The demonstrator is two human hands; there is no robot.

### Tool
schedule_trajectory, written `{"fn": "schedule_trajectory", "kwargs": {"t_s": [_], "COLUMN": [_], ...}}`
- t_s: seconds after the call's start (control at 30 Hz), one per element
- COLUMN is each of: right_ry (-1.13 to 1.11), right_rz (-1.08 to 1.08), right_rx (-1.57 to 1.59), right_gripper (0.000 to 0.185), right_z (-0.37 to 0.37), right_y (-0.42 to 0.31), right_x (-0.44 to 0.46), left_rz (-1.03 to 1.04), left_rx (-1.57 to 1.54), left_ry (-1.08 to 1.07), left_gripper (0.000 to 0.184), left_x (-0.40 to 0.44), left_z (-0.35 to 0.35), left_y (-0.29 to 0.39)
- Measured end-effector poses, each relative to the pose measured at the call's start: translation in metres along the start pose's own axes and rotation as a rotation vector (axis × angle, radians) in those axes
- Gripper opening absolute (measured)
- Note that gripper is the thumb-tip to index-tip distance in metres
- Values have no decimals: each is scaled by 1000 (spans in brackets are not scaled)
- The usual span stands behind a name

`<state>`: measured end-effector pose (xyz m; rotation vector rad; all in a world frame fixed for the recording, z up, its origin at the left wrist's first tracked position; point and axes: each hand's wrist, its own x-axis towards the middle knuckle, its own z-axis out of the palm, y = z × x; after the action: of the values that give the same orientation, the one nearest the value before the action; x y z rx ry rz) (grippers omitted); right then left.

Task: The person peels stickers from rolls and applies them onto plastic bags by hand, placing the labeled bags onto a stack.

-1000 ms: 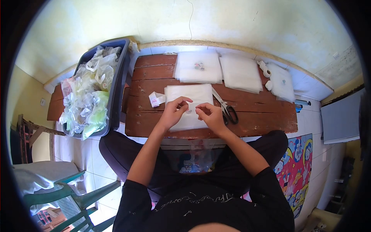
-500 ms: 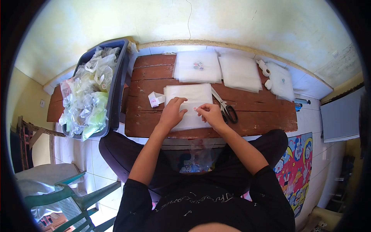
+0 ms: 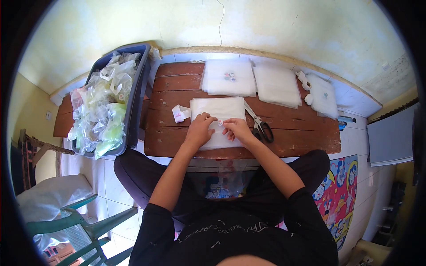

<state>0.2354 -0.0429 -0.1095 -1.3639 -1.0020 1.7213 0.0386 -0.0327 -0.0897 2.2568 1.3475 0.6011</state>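
A stack of clear plastic bags lies on the brown wooden table, close in front of me. Over it, my right hand pinches at the edge of a small round sticker with thumb and fingertips. My left hand rests on the stack's left side, fingers apart, its index fingertip reaching to the sticker. Whether the sticker lies fully flat on the top bag is too small to tell. To the right of the stack are scissors with black handles. On the left sits a curled strip of white backing paper.
Farther back on the table lie a bag stack with stickers, another bag stack, white tape rolls and more bags. A dark bin full of plastic bags stands left. A green chair is lower left.
My right hand has brought the sticker slightly left and up, toward my left hand. My left index finger has stretched out to meet it.
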Motion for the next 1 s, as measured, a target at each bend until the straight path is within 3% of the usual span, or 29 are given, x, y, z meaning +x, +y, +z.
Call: {"fn": "schedule_trajectory", "kwargs": {"t_s": [1.0], "right_ry": [31], "right_rz": [72], "right_rx": [-35], "right_gripper": [30], "right_z": [12], "right_y": [-14], "right_x": [-1], "left_rz": [62], "left_rx": [267], "left_ry": [5], "left_gripper": [30], "left_x": [-3], "left_z": [13], "left_y": [5]}}
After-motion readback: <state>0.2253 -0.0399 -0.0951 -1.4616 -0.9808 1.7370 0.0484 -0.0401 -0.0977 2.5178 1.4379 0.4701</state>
